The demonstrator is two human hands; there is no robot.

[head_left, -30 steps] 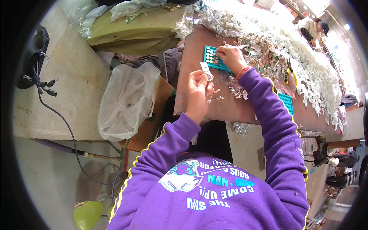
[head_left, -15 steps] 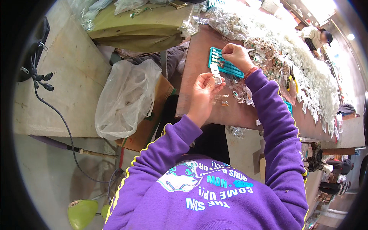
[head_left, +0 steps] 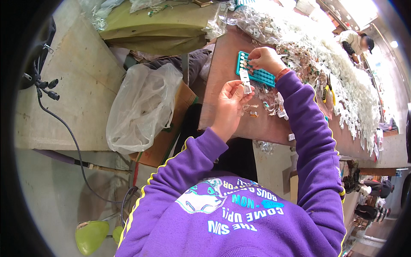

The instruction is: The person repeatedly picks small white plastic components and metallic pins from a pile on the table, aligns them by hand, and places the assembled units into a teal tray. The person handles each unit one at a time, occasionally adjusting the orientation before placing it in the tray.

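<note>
Between the thumb and fingers of my left hand (head_left: 231,103) is a small white plastic case (head_left: 245,80), hinged open, with a clear lower part. Just beyond it on the brown table (head_left: 220,64) lies a teal tray (head_left: 264,78) with rows of round cells. Pale round pieces (head_left: 242,61) sit in its left end. My right hand (head_left: 266,61) is over the tray's far side, fingertips pinched together low above the cells. Whatever is in that pinch is too small to make out. Loose small parts (head_left: 254,114) lie beside my left hand.
Right of the tray spreads a large heap of white plastic pieces (head_left: 342,96), with yellow-handled pliers (head_left: 328,92) at its near side. A clear plastic bag (head_left: 139,109) hangs over a cardboard box (head_left: 183,103) to the left. Another person (head_left: 353,43) is at the far right.
My right hand's fingertips have lowered slightly toward the tray's cells. My left hand still holds the open case, nearly in the same spot. The whole view has shifted a little.
</note>
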